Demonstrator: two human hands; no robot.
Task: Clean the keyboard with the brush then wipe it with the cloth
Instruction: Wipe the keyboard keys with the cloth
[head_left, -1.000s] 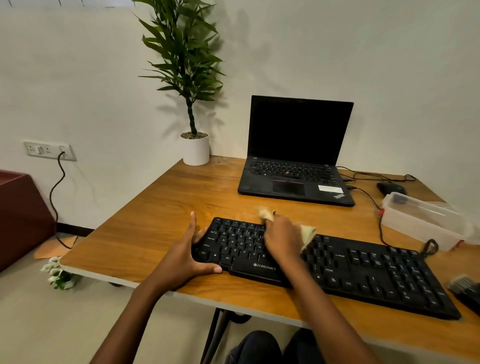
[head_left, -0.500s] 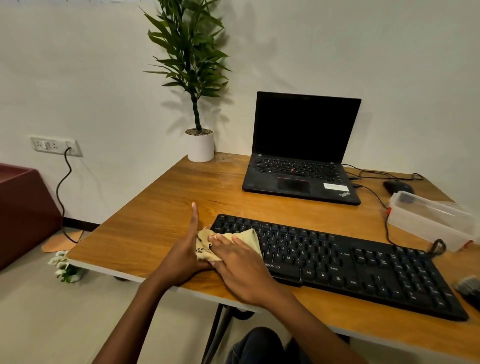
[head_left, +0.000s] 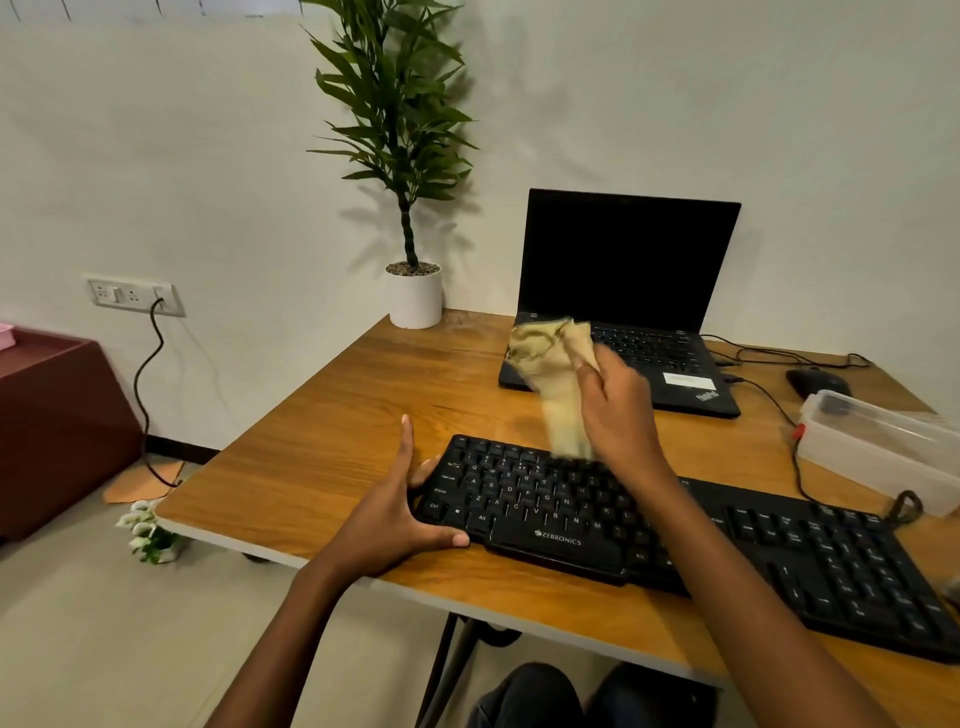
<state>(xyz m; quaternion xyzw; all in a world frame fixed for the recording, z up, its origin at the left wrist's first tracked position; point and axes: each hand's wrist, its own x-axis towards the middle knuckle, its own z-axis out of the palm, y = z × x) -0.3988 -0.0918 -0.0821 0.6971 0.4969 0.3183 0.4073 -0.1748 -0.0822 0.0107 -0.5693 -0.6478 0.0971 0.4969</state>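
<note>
A long black keyboard (head_left: 691, 540) lies across the front of the wooden desk (head_left: 337, 441). My left hand (head_left: 395, 514) holds its left end, thumb along the front edge and fingers up at the side. My right hand (head_left: 618, 415) is raised above the keyboard's back row and grips a crumpled beige cloth (head_left: 556, 379), which hangs blurred, its lower end near the top keys. The brush is only a dark sliver at the right edge (head_left: 953, 590).
An open black laptop (head_left: 628, 291) stands behind the keyboard, a potted plant (head_left: 413, 291) at the desk's back left corner. A clear plastic box (head_left: 878, 447), a black mouse (head_left: 815, 382) and cables lie at the right. A maroon cabinet (head_left: 57, 431) stands on the floor at left.
My right hand wiped the cloth leftward to the keyboard's left end, then lifted it up and back above the top row. My left hand kept holding the keyboard's left end.
</note>
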